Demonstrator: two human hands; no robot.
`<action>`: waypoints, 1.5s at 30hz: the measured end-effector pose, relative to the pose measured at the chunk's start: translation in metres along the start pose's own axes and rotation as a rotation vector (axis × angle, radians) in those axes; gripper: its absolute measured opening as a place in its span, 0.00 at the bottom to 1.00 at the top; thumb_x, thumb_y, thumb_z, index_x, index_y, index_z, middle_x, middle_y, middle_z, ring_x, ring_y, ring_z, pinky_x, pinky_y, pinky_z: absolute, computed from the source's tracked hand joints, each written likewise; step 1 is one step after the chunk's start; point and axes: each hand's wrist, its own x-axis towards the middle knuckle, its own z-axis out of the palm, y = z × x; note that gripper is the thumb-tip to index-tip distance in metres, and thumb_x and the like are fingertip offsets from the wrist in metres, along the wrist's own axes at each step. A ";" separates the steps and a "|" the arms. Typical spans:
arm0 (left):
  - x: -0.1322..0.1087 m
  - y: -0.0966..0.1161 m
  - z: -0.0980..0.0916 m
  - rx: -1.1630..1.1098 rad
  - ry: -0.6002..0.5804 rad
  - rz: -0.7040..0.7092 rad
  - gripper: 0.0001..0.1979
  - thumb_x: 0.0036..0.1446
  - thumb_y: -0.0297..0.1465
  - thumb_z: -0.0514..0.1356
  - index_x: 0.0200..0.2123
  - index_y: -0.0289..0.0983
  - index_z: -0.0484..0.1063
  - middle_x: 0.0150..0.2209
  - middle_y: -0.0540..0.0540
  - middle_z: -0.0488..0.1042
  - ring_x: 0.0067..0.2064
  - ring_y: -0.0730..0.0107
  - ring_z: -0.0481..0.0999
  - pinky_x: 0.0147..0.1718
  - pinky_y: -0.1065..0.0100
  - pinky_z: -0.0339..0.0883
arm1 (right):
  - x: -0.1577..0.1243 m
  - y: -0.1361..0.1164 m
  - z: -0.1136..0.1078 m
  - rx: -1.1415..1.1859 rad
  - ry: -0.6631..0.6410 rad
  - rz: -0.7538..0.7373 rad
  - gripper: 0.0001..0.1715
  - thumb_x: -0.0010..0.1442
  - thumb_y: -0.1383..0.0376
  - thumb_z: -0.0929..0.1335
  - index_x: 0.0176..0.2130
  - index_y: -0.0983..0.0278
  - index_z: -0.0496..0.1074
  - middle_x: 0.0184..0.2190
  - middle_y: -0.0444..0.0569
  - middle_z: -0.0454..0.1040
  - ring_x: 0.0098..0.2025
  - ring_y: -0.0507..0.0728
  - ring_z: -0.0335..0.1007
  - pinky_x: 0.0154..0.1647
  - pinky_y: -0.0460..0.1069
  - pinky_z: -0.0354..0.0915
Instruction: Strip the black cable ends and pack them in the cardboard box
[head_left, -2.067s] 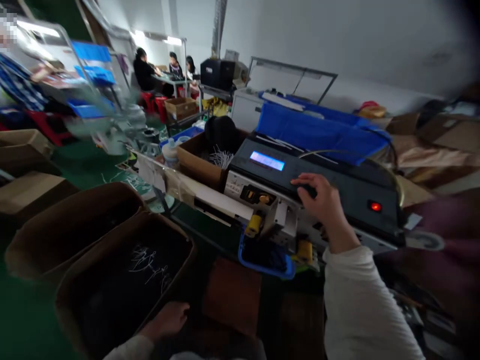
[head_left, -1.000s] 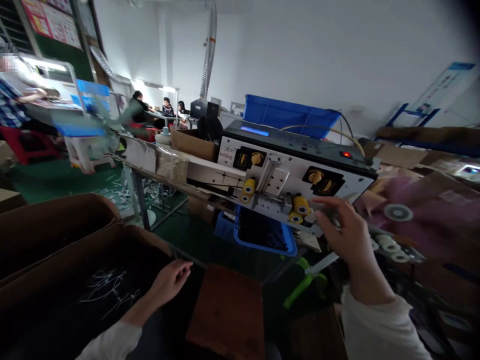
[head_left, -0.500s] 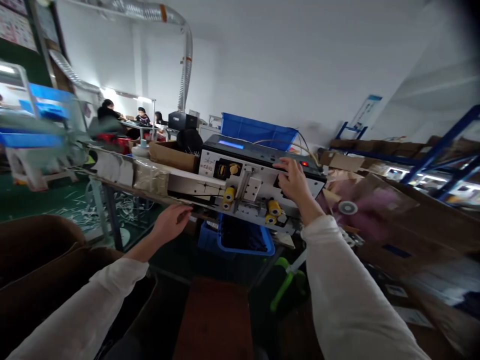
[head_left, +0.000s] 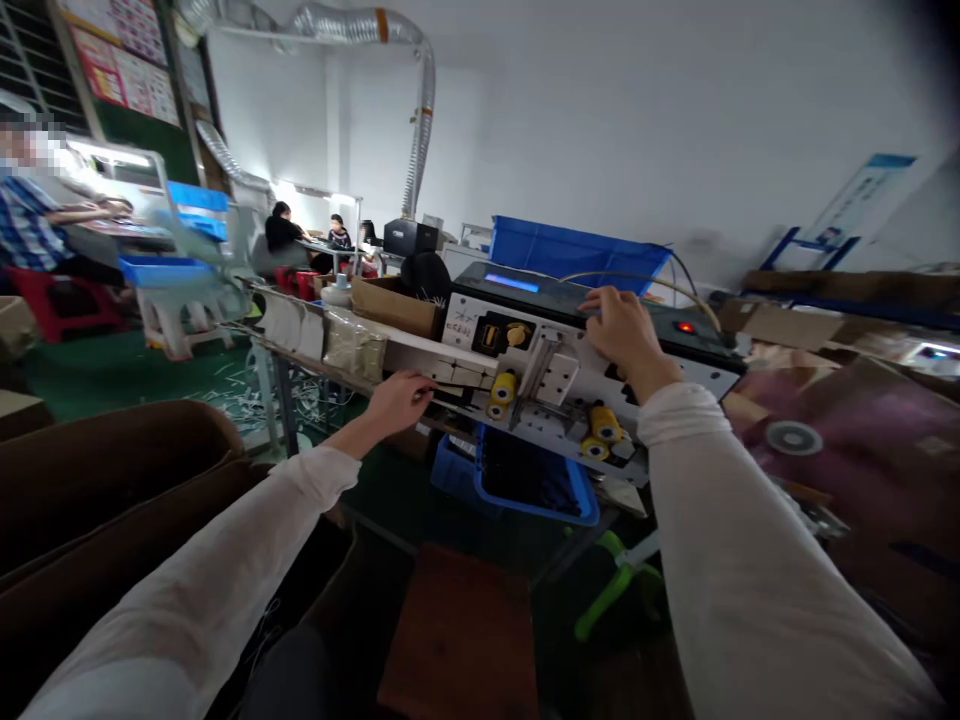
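In front of me stands a white-faced wire-cutting machine (head_left: 480, 312) with a dark sloping top, a lit blue display (head_left: 512, 283) and yellow rollers (head_left: 501, 393) on its front. My right hand (head_left: 626, 335) rests at the top panel, fingers bent over its front edge and holding nothing; the fingertips are partly hidden. My left hand (head_left: 401, 402) is closed in a pinch by the machine's left side. From its fingers a thin dark cable (head_left: 457, 388) appears to run towards the rollers.
A blue bin (head_left: 536, 475) with dark contents sits below the machine. Behind it stands a large blue crate (head_left: 577, 252). A cardboard box (head_left: 397, 303) is left of it, a spinning fan (head_left: 793, 437) at right. A brown stool (head_left: 461, 630) is below. Other people sit at far tables.
The view has swung left, so the machine appears farther right. My left hand has moved up to the machine's left side and pinched. My right hand stays at the top panel, fingers more bent.
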 end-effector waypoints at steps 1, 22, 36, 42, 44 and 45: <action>0.005 0.003 0.001 0.016 -0.021 0.002 0.14 0.59 0.33 0.52 0.42 0.38 0.76 0.40 0.45 0.75 0.44 0.64 0.73 0.46 0.67 0.65 | -0.002 -0.003 -0.002 0.033 0.030 -0.003 0.21 0.49 0.74 0.63 0.45 0.65 0.67 0.41 0.55 0.75 0.51 0.67 0.62 0.51 0.65 0.58; 0.045 0.013 0.011 0.242 -0.312 0.075 0.09 0.59 0.30 0.52 0.37 0.36 0.72 0.43 0.41 0.73 0.41 0.63 0.74 0.36 0.68 0.64 | -0.236 -0.125 0.046 0.891 -0.586 0.236 0.08 0.62 0.64 0.62 0.39 0.63 0.70 0.27 0.44 0.74 0.26 0.51 0.68 0.28 0.46 0.62; -0.059 0.087 0.006 0.015 -0.128 0.364 0.09 0.63 0.31 0.46 0.37 0.36 0.65 0.35 0.45 0.66 0.37 0.68 0.68 0.34 0.68 0.61 | -0.236 -0.179 0.076 1.112 0.066 0.609 0.16 0.62 0.56 0.64 0.45 0.61 0.69 0.31 0.48 0.71 0.26 0.52 0.67 0.26 0.48 0.66; -0.067 0.107 0.027 0.060 -0.105 0.488 0.11 0.65 0.31 0.45 0.39 0.36 0.65 0.39 0.42 0.69 0.40 0.66 0.70 0.35 0.65 0.62 | -0.259 -0.142 0.047 0.639 -0.028 0.347 0.12 0.63 0.60 0.63 0.43 0.61 0.71 0.36 0.52 0.76 0.35 0.58 0.74 0.37 0.52 0.70; -0.068 0.113 0.032 0.063 -0.127 0.507 0.13 0.65 0.34 0.44 0.42 0.36 0.65 0.38 0.43 0.71 0.38 0.67 0.71 0.33 0.66 0.62 | -0.269 -0.124 0.035 0.550 -0.027 0.322 0.10 0.62 0.60 0.63 0.40 0.60 0.71 0.32 0.50 0.77 0.33 0.59 0.75 0.36 0.52 0.69; -0.069 0.115 0.035 0.071 -0.137 0.504 0.13 0.65 0.35 0.44 0.42 0.36 0.65 0.36 0.43 0.72 0.36 0.67 0.72 0.31 0.67 0.62 | -0.275 -0.114 0.028 0.515 -0.006 0.344 0.10 0.62 0.59 0.64 0.40 0.60 0.71 0.31 0.50 0.77 0.32 0.59 0.76 0.35 0.52 0.69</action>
